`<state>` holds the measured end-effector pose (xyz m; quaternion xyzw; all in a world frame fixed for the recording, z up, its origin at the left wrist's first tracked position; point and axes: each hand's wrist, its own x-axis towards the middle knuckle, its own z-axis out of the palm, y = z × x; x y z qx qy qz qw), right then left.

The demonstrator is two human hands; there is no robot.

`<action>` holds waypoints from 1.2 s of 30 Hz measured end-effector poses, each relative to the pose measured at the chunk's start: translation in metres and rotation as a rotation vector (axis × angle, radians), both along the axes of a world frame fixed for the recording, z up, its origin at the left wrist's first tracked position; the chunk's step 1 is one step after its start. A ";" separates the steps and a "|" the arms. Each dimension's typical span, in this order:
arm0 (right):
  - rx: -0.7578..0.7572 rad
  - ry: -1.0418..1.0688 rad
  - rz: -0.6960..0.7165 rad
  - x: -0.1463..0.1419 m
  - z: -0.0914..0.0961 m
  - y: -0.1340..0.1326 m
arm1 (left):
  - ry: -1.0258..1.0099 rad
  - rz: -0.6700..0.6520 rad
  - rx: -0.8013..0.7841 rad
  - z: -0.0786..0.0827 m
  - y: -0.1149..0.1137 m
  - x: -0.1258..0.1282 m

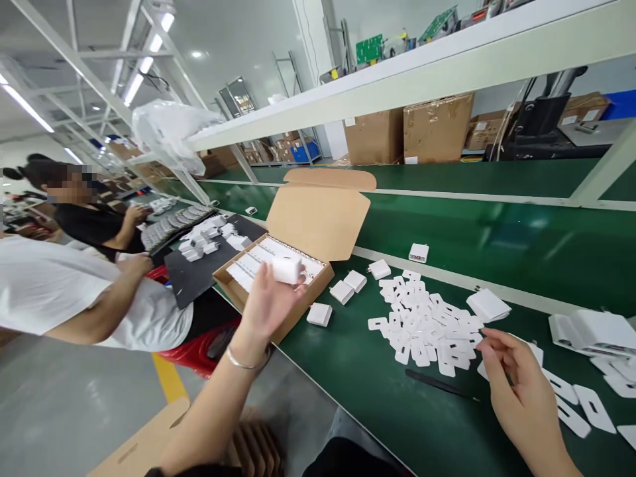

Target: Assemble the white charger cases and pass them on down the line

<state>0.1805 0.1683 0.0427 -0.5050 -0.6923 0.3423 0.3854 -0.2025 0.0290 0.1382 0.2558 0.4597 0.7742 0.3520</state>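
My left hand (268, 301) is raised over the near side of an open cardboard box (298, 311). Its fingers are wrapped around a white plug adapter (287, 269). White strips or rows of parts (265, 252) lie inside the box. At the right, my right hand (521, 391) is at the edge of a heap of small white slotted plates (422, 321). Its thumb and index fingertips are nearly together in a pinch, and whether a plate is between them is hidden among the white pieces. Several more adapters (318, 314) stand on the green bench between box and heap.
Black tweezers (442, 385) lie in front of the heap. Stacked white housings (591, 331) and larger slotted plates (593, 407) are at the right. A white shelf (397, 86) spans above the bench. Two co-workers sit at the left, one in a white shirt (94, 285).
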 end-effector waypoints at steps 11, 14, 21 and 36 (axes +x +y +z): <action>-0.104 -0.033 -0.060 -0.002 -0.004 0.010 | 1.035 0.215 -0.594 -0.051 -0.093 -0.097; -0.109 -0.003 -0.080 -0.004 -0.003 0.011 | 1.159 0.195 -0.667 -0.060 -0.094 -0.101; -0.112 -0.035 -0.063 -0.005 -0.004 0.013 | 1.396 0.188 -0.824 -0.080 -0.096 -0.108; -0.045 -0.060 -0.005 0.001 -0.003 0.014 | 1.935 -0.018 -1.128 -0.059 -0.067 -0.126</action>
